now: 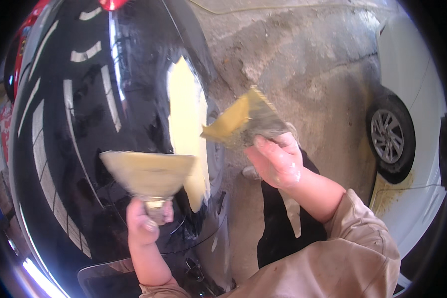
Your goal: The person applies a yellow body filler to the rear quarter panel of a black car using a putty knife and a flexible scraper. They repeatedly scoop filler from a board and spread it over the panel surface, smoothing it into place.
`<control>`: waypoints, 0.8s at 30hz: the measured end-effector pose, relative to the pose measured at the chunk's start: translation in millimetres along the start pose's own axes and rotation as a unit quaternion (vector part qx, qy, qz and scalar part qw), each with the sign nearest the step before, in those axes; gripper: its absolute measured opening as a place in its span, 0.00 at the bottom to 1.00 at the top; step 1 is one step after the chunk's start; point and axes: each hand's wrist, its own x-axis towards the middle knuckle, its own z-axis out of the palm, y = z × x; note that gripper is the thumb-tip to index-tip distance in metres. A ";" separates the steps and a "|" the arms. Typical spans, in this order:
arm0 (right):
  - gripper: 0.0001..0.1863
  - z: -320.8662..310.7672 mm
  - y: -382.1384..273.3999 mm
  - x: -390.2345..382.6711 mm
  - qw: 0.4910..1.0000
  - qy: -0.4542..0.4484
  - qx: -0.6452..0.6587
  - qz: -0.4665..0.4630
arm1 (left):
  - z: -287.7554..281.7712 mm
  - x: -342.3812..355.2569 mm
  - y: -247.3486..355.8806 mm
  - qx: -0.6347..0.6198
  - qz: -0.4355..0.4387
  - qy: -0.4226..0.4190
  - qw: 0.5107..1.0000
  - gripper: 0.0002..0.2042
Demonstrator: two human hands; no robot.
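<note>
Yellow putty is covering the wide scraper that the left hand is holding up by its short handle, fingers wrapped tight around it. This scraper is sitting at about 7 o'clock in the view, right in front of the shiny black car. At about 3 o'clock from it, the right hand is gripping a second scraper, also smeared with putty, its blade pointing toward the car. Between the two tools, a pale putty patch is showing on the car's side. A white car is standing at 3 o'clock on the concrete floor.
</note>
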 end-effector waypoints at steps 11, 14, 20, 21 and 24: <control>0.27 53.8 -21.0 40.4 0.920 -0.312 -0.230 -0.057 | -4.8 9.6 0.7 0.122 -0.013 -0.073 0.990 0.28; 0.32 45.5 -29.0 43.5 0.879 -0.342 -0.331 -0.039 | -9.1 8.7 -5.2 0.120 -0.007 -0.064 0.991 0.29; 0.35 24.2 -18.9 31.1 0.709 -0.453 -0.537 0.061 | -2.3 -0.1 7.4 -0.085 0.054 0.027 0.995 0.29; 0.34 18.8 -13.6 33.2 0.724 -0.408 -0.554 0.054 | -6.7 -0.1 12.6 -0.041 0.069 0.085 0.993 0.35; 0.23 -3.2 -3.1 53.2 0.788 -0.149 -0.598 0.000 | -12.2 0.8 17.8 -0.047 0.040 0.229 0.971 0.42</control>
